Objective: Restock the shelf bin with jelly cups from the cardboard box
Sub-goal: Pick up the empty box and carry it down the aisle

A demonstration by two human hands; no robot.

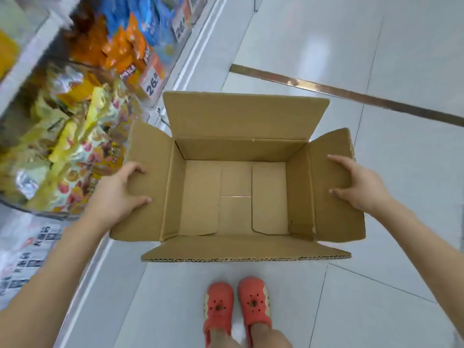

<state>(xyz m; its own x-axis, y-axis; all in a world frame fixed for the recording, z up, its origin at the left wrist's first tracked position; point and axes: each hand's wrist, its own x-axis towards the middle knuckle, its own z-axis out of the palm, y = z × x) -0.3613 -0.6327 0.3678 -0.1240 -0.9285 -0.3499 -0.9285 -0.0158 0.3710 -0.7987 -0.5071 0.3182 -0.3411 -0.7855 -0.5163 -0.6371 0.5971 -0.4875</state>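
Note:
An open brown cardboard box (236, 197) is held up in front of me over the floor, all its flaps folded outward. Its inside is bare cardboard with nothing in it. My left hand (118, 194) grips the left side flap, thumb on top. My right hand (359, 184) grips the right side flap the same way. To the left, a clear shelf bin (62, 151) is heaped with yellow and multicoloured jelly cup packets.
Further along the shelf sit bins of orange snack packets (123, 51) and blue packets (150, 18), with price tags (153, 84) on their fronts. Pale floor tiles lie below, crossed by a metal strip (351, 94). My feet in red clogs (236, 307) stand under the box.

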